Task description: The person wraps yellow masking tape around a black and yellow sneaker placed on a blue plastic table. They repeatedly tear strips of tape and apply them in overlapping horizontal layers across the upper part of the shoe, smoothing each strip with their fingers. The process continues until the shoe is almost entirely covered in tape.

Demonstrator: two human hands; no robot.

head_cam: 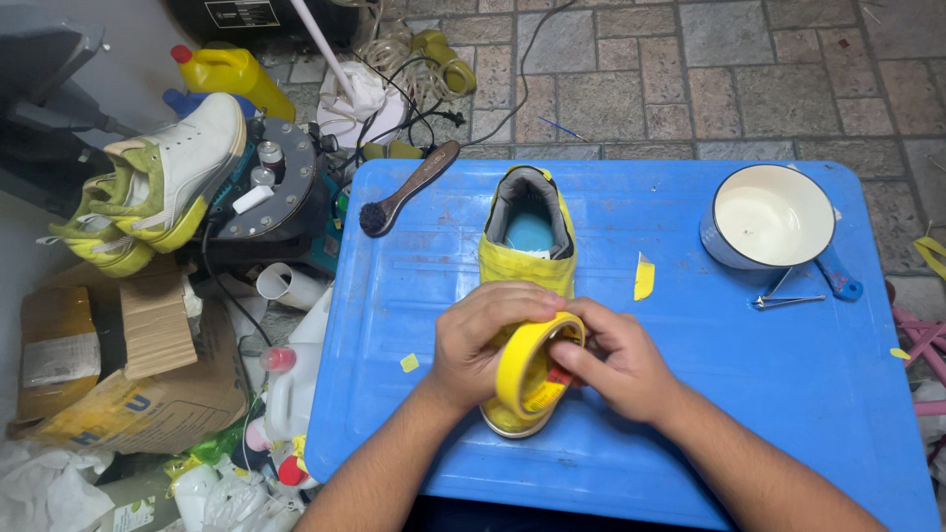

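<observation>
A shoe wrapped in yellow tape lies lengthwise on the blue plastic table, its opening facing away from me. Over the shoe's near end I hold a roll of yellow tape upright. My left hand grips the roll from the left and top. My right hand holds it from the right, fingers pressed on the roll's inner side and edge. The toe of the shoe is mostly hidden behind the roll and my hands.
On the table lie a dark brush at the far left, a white bowl with a blue handle at the far right, metal tweezers and small tape scraps. A white and yellow sneaker, bottles, boxes and cables crowd the floor at left.
</observation>
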